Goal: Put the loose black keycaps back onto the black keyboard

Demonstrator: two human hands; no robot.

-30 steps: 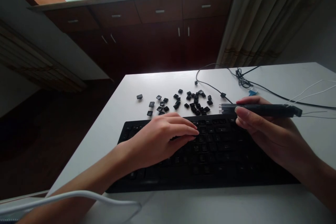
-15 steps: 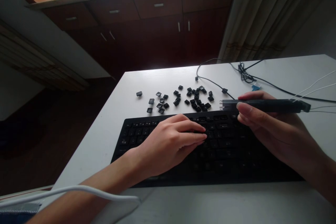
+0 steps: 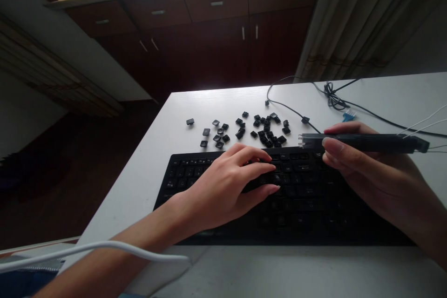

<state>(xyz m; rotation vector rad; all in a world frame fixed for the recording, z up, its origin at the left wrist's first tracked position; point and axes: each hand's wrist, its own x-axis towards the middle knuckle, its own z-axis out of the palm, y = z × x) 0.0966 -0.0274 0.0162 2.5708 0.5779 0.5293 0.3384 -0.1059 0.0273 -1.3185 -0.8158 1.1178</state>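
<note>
My left hand (image 3: 223, 186) lies over the middle of a black keyboard (image 3: 279, 235), its thumb and fingers apart and the fingertips at the keys. Nothing shows between them. Above the keyboard's right part, my right hand (image 3: 380, 174) grips a long dark keycap puller (image 3: 373, 143) between thumb and fingers. The tool lies nearly level, its clear pronged end pointing left and thin wires running out from its right end. Part of the keyboard is hidden under both hands. Behind it, several loose black keycaps (image 3: 267, 136) are scattered, some face up and some overturned.
A black cable (image 3: 331, 98) is bundled at the back right of the white table (image 3: 122, 195), near a small blue brush-like piece (image 3: 348, 117). A white cord (image 3: 139, 253) crosses my left forearm. Past the table stand brown cabinets (image 3: 202, 56).
My left thumb has spread away from the fingers, which were closer together over the keys. My right hand keeps its hold on the keycap puller. The whole view has shifted slightly.
</note>
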